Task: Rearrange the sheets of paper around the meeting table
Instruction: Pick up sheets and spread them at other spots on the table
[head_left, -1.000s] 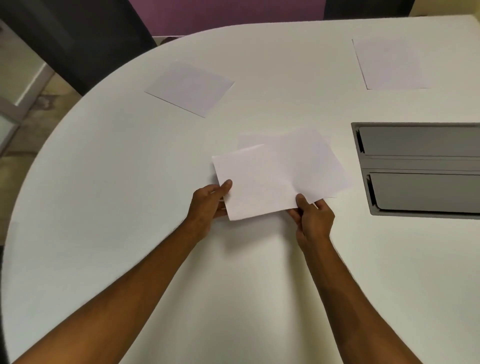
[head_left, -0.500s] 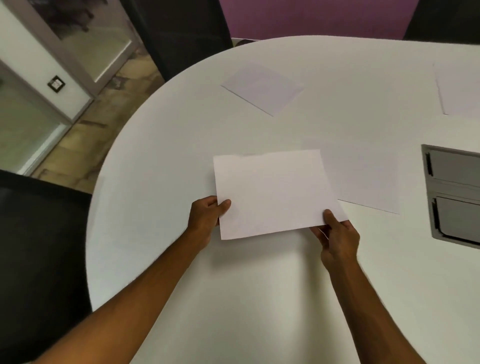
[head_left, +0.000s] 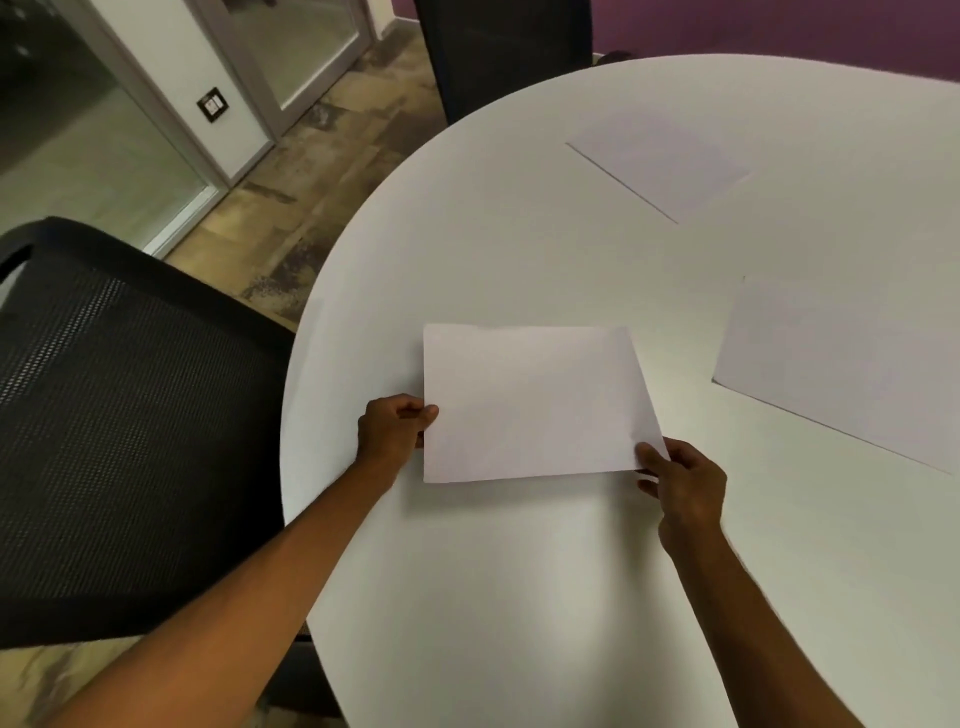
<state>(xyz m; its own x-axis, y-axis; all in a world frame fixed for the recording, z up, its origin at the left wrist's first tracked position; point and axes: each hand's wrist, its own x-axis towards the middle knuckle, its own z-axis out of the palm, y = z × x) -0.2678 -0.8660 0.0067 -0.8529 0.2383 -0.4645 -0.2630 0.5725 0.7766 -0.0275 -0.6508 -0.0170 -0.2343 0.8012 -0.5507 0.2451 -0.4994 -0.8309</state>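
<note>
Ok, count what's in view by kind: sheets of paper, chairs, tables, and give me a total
Sheets of paper: 3 (held sheet, far sheet, right sheet)
Chairs: 2 (near mesh chair, far chair)
Tables: 1 (table)
Total: 6

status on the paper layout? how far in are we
Partway. Done: two sheets already lie flat on the white table, the far sheet and the right sheet. In hand: a third sheet, pinched by the left hand and right hand near the mesh chair. Left: setting it down; any further places are out of frame.
</note>
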